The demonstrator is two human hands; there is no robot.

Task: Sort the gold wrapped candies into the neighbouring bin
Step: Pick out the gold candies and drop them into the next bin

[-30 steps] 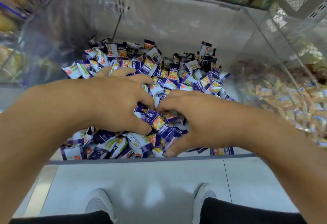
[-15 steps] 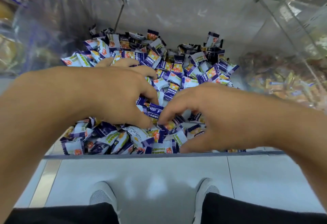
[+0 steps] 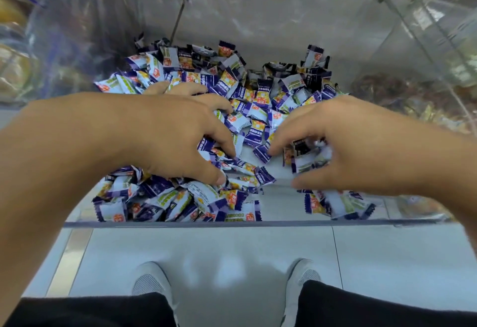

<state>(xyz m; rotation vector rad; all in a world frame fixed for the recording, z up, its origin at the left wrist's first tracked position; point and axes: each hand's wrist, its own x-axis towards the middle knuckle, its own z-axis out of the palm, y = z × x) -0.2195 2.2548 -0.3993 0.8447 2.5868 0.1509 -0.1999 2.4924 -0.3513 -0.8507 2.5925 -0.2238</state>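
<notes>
A clear plastic bin holds a heap of purple-and-white wrapped candies. My left hand lies palm down on the left of the heap, fingers spread and curled into the candies. My right hand is on the right side, fingers bent over a few blurred candies; I cannot tell whether it grips any. A bare patch of bin floor shows between the hands. Gold wrapped candies lie in the neighbouring bin to the right, blurred behind its clear wall. I see no gold candy in the purple heap.
The bin's clear front wall stands at knee side, its back wall is grey. Another clear bin with yellowish goods is at the left. Below are a pale tiled floor and my two grey shoes.
My hands have drawn apart, the right one moving right and pushing candies aside. A bare strip of bin floor has opened between them. The view has shifted slightly upward.
</notes>
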